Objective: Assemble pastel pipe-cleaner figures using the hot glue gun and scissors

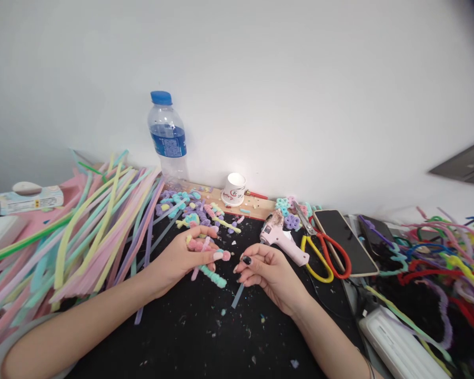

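Observation:
In the head view my left hand (187,255) is closed around a fuzzy pipe cleaner shape (199,245) with pink, lavender and yellow parts. A twisted mint pipe cleaner piece (213,276) sticks out below those fingers. To its right my right hand (265,271) has thumb and fingers pinched together, a short gap from the pink end. What the pinch holds, if anything, is too small to make out. A translucent stick, like a glue stick (237,296), shows just under the right fingers; whether they touch it I cannot tell. Beyond this hand lies a pale pink glue gun (282,239).
Long pastel pipe cleaners (98,226) pile up at left, beside a plastic bottle (169,137). Twisted pieces (197,208) and a paper cup (234,188) stand along the wall. Right are scissors (327,255), a phone (345,242), a white power strip (398,345) and more pipe cleaners (442,263).

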Demonstrator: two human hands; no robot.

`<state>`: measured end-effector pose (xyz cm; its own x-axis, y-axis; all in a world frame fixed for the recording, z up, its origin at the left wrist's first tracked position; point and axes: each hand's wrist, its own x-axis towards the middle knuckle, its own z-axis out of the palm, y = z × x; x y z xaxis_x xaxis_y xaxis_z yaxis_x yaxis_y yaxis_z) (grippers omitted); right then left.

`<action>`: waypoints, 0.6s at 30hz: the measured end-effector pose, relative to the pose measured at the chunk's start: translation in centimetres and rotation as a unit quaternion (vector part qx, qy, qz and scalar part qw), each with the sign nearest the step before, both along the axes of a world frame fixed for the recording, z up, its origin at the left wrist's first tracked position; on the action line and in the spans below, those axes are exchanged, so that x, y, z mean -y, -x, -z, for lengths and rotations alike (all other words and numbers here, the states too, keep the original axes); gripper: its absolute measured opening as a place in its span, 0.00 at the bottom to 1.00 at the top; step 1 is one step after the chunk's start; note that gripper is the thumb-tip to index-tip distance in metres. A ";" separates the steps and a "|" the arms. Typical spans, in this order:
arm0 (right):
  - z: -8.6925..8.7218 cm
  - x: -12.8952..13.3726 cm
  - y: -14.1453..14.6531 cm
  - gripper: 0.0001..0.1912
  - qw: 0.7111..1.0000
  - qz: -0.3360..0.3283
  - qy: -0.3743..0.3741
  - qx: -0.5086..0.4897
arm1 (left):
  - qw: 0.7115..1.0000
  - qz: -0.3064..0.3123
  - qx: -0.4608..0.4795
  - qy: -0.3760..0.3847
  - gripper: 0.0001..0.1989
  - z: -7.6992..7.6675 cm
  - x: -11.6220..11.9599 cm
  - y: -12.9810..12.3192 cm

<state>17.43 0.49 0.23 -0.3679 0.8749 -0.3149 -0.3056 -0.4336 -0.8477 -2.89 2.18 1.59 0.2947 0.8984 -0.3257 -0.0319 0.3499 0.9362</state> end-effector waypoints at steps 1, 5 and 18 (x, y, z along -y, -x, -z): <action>0.1 0.0 0.0 0.07 1.000 -0.001 -0.009 -0.003 | 1.000 0.000 0.000 -0.002 0.21 0.0 0.0 0.0; 0.4 0.1 0.1 0.08 0.999 0.003 -0.033 -0.009 | 1.000 0.003 -0.007 -0.002 0.21 0.0 0.0 0.0; 0.4 0.0 0.1 0.07 0.999 0.009 -0.028 0.015 | 1.000 0.006 0.001 -0.005 0.22 0.0 0.0 0.0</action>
<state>17.29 0.46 -0.14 -0.3429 0.8980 -0.2758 -0.2872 -0.3797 -0.8794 -2.88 2.19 1.57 0.3068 0.8977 -0.3163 -0.0290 0.3410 0.9396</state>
